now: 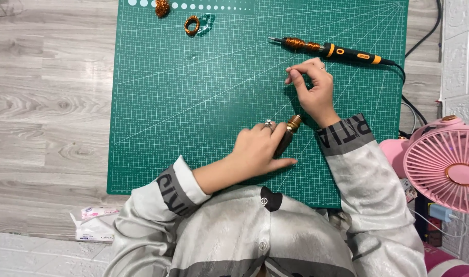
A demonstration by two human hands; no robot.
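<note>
My left hand (pixel 257 146) is closed around a dark, brown-handled tool with a brass-coloured tip (pixel 292 125), held over the green cutting mat (pixel 193 102). A ring shows on one finger. My right hand (pixel 312 87) hovers above it with thumb and forefinger pinched together; whatever they pinch is too thin to see. Just beyond the right hand lies a black and orange rotary tool (pixel 329 50) with copper wire wound on its shaft.
A copper wire ring (pixel 192 25) and a copper wire ball (pixel 162 7) lie at the mat's far edge. A pink fan (pixel 445 166) stands at the right. The tool's black cable (pixel 414 43) runs off right. A tissue packet (pixel 93 225) lies on the grey wood floor.
</note>
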